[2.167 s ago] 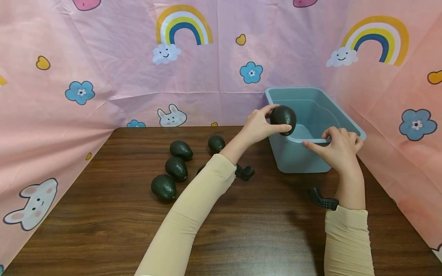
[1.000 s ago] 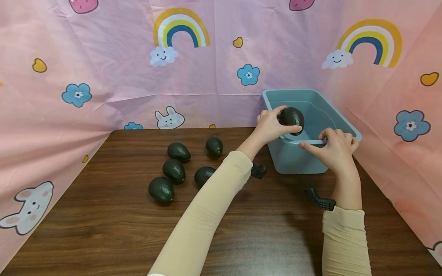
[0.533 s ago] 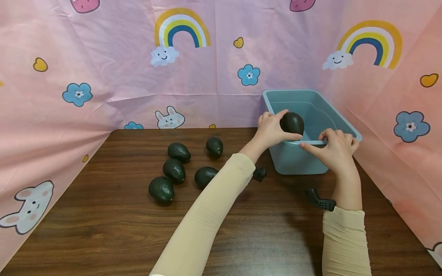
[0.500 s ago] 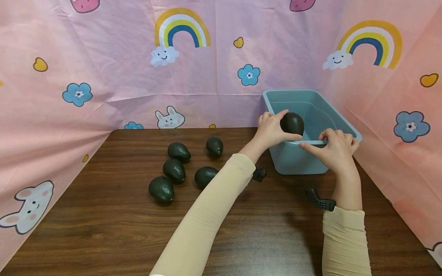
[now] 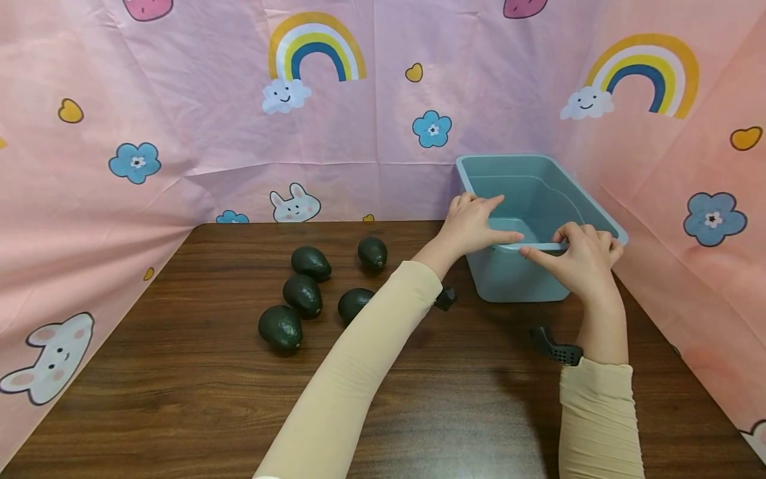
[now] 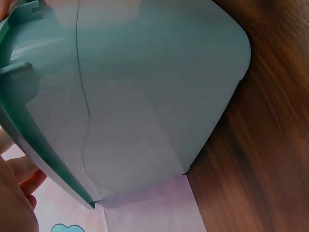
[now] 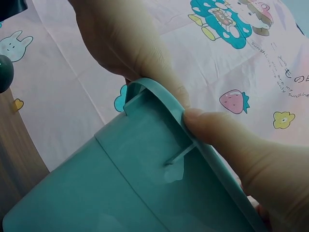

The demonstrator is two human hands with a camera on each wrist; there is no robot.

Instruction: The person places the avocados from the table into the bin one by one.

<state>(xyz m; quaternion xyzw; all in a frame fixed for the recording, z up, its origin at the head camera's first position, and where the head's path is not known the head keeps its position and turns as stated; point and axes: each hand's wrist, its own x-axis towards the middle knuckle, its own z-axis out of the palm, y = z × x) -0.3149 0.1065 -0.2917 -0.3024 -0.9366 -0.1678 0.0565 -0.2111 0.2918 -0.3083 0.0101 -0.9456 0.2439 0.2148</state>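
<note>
A light blue plastic bin [image 5: 516, 279] stands at the back right of the table. My left hand [image 5: 468, 225] is over its near left corner, thumb and forefinger spread with nothing between them. The right hand [image 5: 585, 261] pinches the bin's near rim, its thumb outside and fingers over the inner side; the right wrist view shows the thumb [image 7: 222, 137] on the rim. The near wall and my hands hide part of the bin's inside, and no avocado shows in it. Several dark green avocados lie left of the bin, the closest one [image 5: 280, 328] at the front of the group.
Other avocados include one at the back [image 5: 372, 253] and one partly behind the left sleeve [image 5: 356, 305]. Patterned pink cloth [image 5: 383, 113] rises behind the table and along both sides. Black wrist cameras [image 5: 556, 347] hang beneath the wrists.
The left hand moved right over the bin with an avocado, lowered it inside the rim, then let it go; it has dropped from sight. The right hand has kept its hold on the rim.
</note>
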